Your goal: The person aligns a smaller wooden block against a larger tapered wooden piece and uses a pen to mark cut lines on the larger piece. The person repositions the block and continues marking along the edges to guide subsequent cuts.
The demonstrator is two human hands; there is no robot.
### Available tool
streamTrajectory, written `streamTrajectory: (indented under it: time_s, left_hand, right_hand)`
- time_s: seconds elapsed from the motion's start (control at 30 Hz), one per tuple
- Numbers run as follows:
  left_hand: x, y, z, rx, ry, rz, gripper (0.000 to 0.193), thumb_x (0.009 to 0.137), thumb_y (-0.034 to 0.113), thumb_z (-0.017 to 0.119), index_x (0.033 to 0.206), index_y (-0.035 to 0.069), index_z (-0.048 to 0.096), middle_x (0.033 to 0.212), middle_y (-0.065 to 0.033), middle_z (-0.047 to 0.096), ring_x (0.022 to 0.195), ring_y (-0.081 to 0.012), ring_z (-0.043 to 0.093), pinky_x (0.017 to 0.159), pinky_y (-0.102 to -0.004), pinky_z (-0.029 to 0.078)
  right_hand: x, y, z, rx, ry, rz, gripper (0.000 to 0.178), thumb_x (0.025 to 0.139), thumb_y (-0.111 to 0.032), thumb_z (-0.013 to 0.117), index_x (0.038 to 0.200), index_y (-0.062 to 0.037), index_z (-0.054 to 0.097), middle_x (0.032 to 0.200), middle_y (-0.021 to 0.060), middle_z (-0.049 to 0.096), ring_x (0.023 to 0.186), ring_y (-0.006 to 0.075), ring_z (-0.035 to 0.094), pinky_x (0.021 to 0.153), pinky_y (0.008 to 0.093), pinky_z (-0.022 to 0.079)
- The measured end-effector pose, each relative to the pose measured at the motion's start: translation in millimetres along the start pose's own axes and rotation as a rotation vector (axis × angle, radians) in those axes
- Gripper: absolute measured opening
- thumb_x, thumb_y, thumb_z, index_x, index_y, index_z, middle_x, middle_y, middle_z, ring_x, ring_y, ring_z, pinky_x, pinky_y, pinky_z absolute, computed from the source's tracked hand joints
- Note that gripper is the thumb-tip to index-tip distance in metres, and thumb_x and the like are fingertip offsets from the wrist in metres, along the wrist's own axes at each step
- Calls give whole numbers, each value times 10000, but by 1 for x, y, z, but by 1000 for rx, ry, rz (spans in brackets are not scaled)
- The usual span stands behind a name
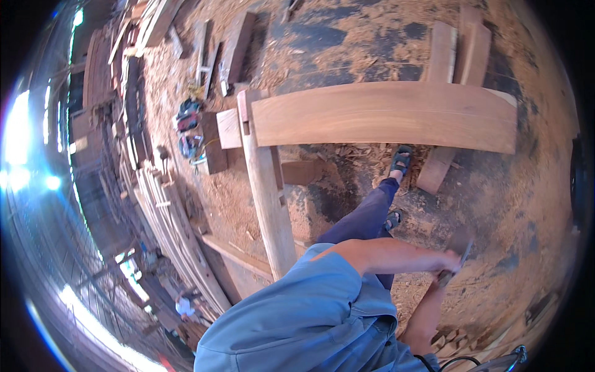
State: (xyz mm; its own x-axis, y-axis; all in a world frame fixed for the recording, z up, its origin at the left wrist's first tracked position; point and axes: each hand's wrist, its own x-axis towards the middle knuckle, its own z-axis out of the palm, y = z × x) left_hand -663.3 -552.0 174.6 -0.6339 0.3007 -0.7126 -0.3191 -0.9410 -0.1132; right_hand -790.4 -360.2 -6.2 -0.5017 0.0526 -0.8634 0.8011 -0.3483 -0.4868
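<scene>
Off to the right of my body, my left hand point(447, 261) is closed around a flat tool point(462, 249) with a thin, metal-looking edge. Motion blur and the small size hide the tool's exact kind. My right hand point(441, 279) comes up from below to meet the left one at a brown part of the tool, and its fingers are hidden. A broad, slightly curved wooden plank point(384, 116) lies farther off, across from my feet, with both hands away from it.
A long wooden beam point(266, 192) with cut slots runs beside my left. Timber supports point(437, 167) lie under the plank. Power tools point(189, 133) and a cord sit past the beam. Stacked lumber point(176, 229) lines the left, where another person point(185, 305) is visible. Shavings cover the floor.
</scene>
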Motion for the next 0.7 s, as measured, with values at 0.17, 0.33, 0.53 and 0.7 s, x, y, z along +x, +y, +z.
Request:
streamTrajectory:
  time_s: [0.17, 0.33, 0.53, 0.7]
  left_hand:
    - [-23, 74, -21, -86, 168, 310, 574, 744, -35, 553, 1278, 32, 352, 1070, -55, 491, 1000, -194, 552, 804, -343, 474]
    - [-43, 20, 8, 4, 312, 213, 697, 721, 22, 621, 1332, -18, 290, 1188, -113, 455, 1161, -204, 512, 903, -317, 459]
    - [-57, -59, -2, -102, 288, 257, 654, 794, 248, 652, 1314, -55, 396, 1087, -140, 589, 1003, -222, 624, 804, -350, 534]
    - [-104, -148, -23, -254, 289, 521, 312, 853, 251, 613, 1076, 53, 523, 836, -37, 579, 672, -164, 602, 571, -346, 528]
  right_hand:
    - [8, 60, 169, 6, -435, 199, 115, 958, -53, 602, 989, 43, 547, 794, 47, 506, 775, 174, 520, 778, 345, 460]
    - [-43, 61, 128, -37, -548, 453, 208, 982, -136, 609, 1024, 60, 554, 739, 43, 551, 717, 164, 587, 799, 335, 490]
    - [-83, 65, 64, -86, -484, 895, 141, 965, -69, 611, 853, -50, 526, 694, 35, 562, 632, 121, 589, 741, 321, 503]
    - [-130, 101, 23, -495, -469, 961, 229, 937, -165, 663, 750, -133, 535, 672, -4, 572, 617, 97, 584, 730, 312, 500]
